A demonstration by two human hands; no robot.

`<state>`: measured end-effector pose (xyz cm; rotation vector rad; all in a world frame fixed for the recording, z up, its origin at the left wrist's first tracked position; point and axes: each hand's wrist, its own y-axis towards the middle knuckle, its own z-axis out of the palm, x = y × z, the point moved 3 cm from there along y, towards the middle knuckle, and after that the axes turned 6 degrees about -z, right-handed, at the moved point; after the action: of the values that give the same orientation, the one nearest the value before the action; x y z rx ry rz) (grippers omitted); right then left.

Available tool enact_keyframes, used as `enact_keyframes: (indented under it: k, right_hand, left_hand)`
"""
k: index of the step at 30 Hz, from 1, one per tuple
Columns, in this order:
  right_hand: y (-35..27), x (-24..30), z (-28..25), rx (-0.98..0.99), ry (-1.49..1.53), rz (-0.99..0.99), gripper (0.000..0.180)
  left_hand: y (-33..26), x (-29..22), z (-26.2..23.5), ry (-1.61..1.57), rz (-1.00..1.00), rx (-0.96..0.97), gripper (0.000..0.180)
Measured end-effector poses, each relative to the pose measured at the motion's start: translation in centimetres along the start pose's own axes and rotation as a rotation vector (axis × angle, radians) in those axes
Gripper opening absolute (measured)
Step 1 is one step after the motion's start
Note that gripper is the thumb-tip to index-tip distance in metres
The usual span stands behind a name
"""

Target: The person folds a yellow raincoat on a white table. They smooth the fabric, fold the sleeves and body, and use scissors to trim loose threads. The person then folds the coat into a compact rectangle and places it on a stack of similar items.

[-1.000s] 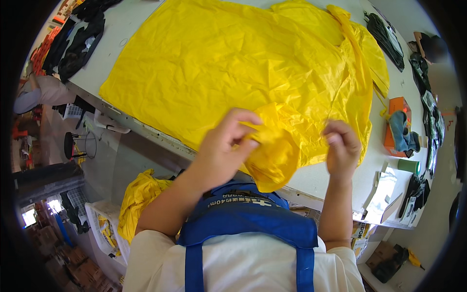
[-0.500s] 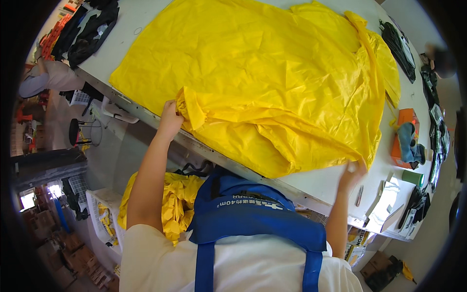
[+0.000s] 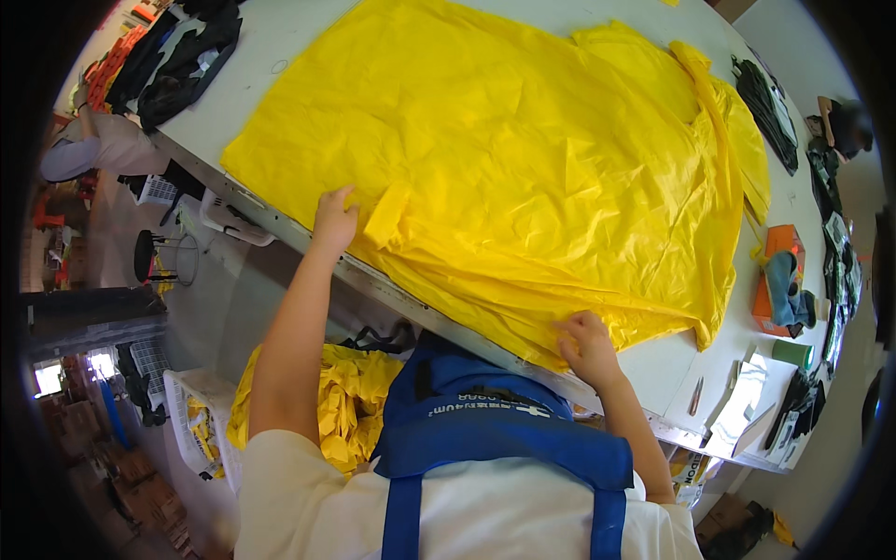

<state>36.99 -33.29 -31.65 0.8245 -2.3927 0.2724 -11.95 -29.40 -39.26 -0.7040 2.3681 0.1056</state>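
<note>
The yellow plastic raincoat point(image 3: 523, 177) lies spread across the white worktable point(image 3: 280, 47), its near edge folded over (the rest looks unfolded yet). The left hand point(image 3: 333, 217) presses flat, fingers open, on the folded edge; the right hand point(image 3: 586, 347) pinches the hem near the table's front, beside an orange box point(image 3: 771, 245).

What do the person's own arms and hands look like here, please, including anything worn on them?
Both forearms are bare from the short white sleeves down. The left hand and right hand wear no gloves, and no rings, watch or bands show. A blue apron bib with blue straps lies over the white shirt.
</note>
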Motion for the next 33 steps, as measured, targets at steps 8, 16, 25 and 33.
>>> enact_keyframes:
  k: [8,16,25,33]
  right_hand:
    - [-0.1,0.2,4.7,0.132,-0.4,0.114,0.069]
    - [-1.2,-3.8,3.3,-0.111,-0.022,0.258,0.06]
    - [0.8,-8.6,3.0,-0.084,-0.534,0.786,0.065]
    - [-1.0,-7.7,2.6,-0.252,-0.432,0.595,0.069]
  left_hand:
    - [1.2,-4.9,-0.7,-0.067,-0.129,0.176,0.037]
    - [-1.0,-6.5,-4.6,-0.654,-0.355,0.473,0.049]
    - [4.2,-5.7,-2.2,0.22,0.209,0.596,0.043]
    - [5.5,1.0,-5.4,0.14,-0.026,-0.326,0.048]
